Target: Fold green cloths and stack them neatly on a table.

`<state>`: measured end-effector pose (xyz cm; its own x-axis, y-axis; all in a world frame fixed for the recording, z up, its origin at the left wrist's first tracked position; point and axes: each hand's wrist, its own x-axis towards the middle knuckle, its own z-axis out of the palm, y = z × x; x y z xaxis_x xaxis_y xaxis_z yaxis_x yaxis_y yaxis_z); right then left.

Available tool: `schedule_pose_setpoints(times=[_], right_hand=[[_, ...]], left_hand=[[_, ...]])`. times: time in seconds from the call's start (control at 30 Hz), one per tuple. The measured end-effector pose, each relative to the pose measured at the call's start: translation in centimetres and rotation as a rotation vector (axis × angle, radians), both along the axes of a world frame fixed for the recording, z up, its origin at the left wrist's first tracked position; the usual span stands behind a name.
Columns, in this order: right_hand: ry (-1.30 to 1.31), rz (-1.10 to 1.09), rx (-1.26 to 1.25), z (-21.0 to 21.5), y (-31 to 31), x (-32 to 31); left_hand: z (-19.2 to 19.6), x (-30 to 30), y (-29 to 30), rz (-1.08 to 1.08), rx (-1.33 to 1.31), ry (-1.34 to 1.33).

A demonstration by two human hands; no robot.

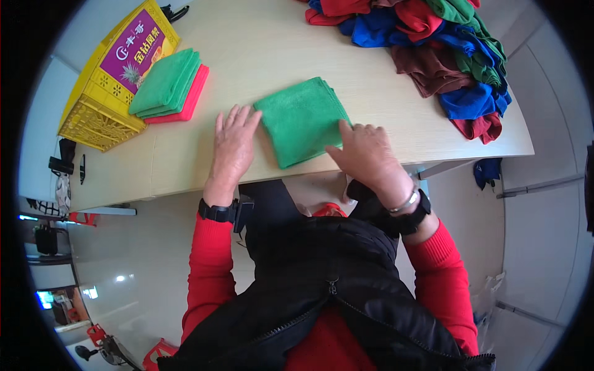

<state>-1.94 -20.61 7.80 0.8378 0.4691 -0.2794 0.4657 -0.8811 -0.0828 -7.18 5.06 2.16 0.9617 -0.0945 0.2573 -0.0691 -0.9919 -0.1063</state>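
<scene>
Right now, a folded green cloth [300, 123] lies flat on the pale counter [247, 49], in front of the person, with its lowest corner just beside the near edge. The left hand [234, 145] is open and flat, its fingers spread, the forefinger at the cloth's left edge. The right hand [368, 154] is open too, bent at the knuckles, with thumb and forefinger well apart on the right edge; the undersides of its other fingers are hidden.

The likeliest trouble is at that right edge, where several layers show: a sideways drag by the right hand could shift the top layer over those below and skew the fold. With so light a touch from the left hand, the whole cloth might also pivot. A pull toward the body could bring the low corner over the edge.

The cloth is nearly square, so no long axis stands out. It sits askew to the counter, its far edge rising toward the right and one corner pointing back at the person. Farther left, a stack of green cloths [162, 86] rests on a red cloth [197, 96] beside a yellow basket [102, 114].
</scene>
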Motion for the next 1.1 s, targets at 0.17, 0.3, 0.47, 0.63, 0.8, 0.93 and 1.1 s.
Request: schedule_pose_setpoints(times=[0.17,0.3,0.47,0.63,0.8,0.93,1.1], right_hand=[[-0.255,0.061,0.214,-1.5,2.6,3.9],[-0.453,0.330,0.523,-8.1,4.7,7.5],[-0.449,0.280,0.444,-9.2,4.9,7.5],[-0.454,0.257,0.429,-9.0,5.1,7.6],[-0.415,0.182,0.420,-8.3,4.9,8.2],[-0.451,0.127,0.272,-7.4,4.6,8.3],[-0.601,0.155,0.236,-6.1,6.4,6.4]], left_hand=[[0.0,2.0,-3.5,0.010,-0.345,-0.129],[-3.3,3.6,-6.5,-0.008,-0.255,-0.167],[-3.2,2.5,-6.0,0.007,-0.229,-0.077],[-3.1,1.9,-6.1,0.064,-0.286,-0.046],[-3.2,0.9,-6.3,0.108,-0.314,-0.020],[-3.0,0.0,-6.2,0.125,-0.281,-0.006],[-1.7,-1.0,-5.5,0.070,-0.226,-0.053]])
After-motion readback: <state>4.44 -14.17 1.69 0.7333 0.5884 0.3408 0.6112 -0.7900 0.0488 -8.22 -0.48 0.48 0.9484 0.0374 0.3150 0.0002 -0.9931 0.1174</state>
